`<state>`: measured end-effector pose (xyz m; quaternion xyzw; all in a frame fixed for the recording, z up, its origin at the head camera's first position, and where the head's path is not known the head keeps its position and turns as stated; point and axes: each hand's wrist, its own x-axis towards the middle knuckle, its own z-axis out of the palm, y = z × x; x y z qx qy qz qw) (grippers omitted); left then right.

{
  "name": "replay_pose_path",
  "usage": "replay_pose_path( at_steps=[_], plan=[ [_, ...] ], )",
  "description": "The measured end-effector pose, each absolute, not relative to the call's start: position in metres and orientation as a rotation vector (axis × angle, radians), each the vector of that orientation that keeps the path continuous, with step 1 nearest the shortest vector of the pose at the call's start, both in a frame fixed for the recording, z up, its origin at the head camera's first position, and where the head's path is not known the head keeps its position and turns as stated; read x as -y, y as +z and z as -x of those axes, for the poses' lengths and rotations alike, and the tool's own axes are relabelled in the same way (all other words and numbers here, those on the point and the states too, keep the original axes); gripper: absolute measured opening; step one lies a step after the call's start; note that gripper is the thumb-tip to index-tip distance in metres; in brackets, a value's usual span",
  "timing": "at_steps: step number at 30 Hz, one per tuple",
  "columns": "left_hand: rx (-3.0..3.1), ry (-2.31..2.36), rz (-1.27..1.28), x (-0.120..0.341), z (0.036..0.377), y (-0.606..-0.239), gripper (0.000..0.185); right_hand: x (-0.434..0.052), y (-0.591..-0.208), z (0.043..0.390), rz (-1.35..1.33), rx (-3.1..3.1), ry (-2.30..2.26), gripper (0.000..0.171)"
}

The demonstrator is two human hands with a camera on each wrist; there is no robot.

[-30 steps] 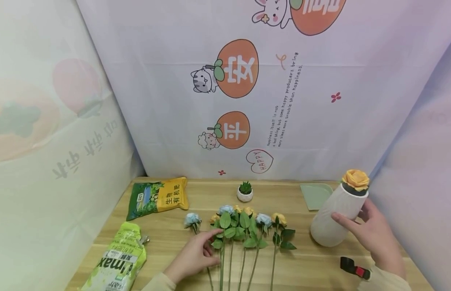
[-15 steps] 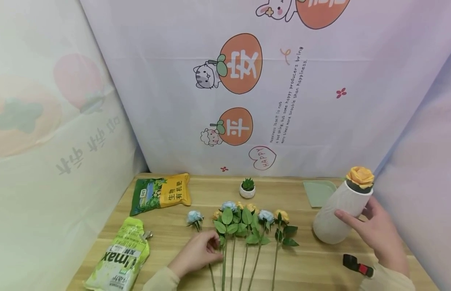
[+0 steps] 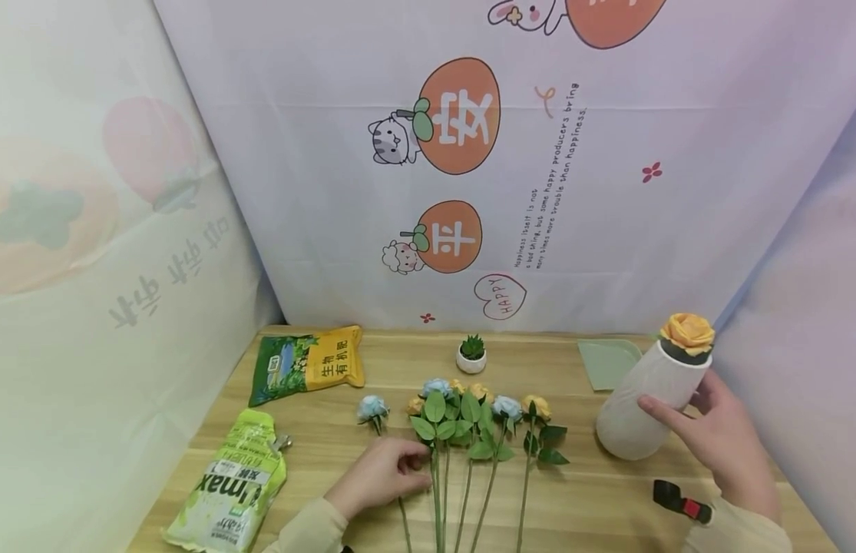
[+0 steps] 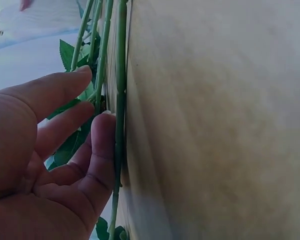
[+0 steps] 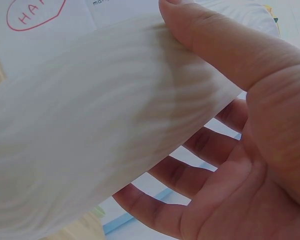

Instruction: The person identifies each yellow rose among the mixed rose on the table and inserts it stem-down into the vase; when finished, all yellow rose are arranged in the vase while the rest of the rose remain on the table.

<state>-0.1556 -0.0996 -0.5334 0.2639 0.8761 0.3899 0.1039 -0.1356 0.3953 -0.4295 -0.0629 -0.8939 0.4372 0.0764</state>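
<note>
Matt ribbed white vase [image 3: 645, 403]; wood-grain table [image 3: 586, 507]; glossy bags [image 3: 229, 491].

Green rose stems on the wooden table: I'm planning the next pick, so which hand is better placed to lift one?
Left hand: it touches the green stems; the right hand holds the white ribbed vase.
</note>
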Motion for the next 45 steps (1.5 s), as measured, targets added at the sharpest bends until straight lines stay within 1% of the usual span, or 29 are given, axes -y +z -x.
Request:
replay_pose_path(
  at_steps=[2,6,9,16,25,32,45],
  plan=[
    [-2.597,1.116,-0.809,0.098,0.155,-0.532,0.035,-0.395,-0.429,0.135,0.187,2.674,1.330,0.095],
    [-2.615,1.069,-0.837,0.095,0.154,-0.530,0.031,-0.394,-0.429,0.134,0.184,2.668,1.359,0.097],
    [-2.621,1.066,-0.838,0.094,0.154,-0.529,0.032,-0.394,-0.429,0.134,0.190,2.672,1.356,0.098],
    [-2.628,1.070,-0.777,0.094,0.155,-0.532,0.037,-0.395,-0.428,0.134,0.204,2.674,1.365,0.101],
    [-2.715,1.005,-0.735,0.090,0.151,-0.530,0.048,-0.396,-0.429,0.134,0.208,2.678,1.385,0.102],
    [-2.756,1.026,-0.708,0.089,0.148,-0.526,0.041,-0.394,-0.427,0.134,0.180,2.665,1.395,0.101],
    [-2.764,1.068,-0.613,0.088,0.149,-0.529,0.045,-0.397,-0.429,0.135,0.170,2.663,1.396,0.102]
  ],
)
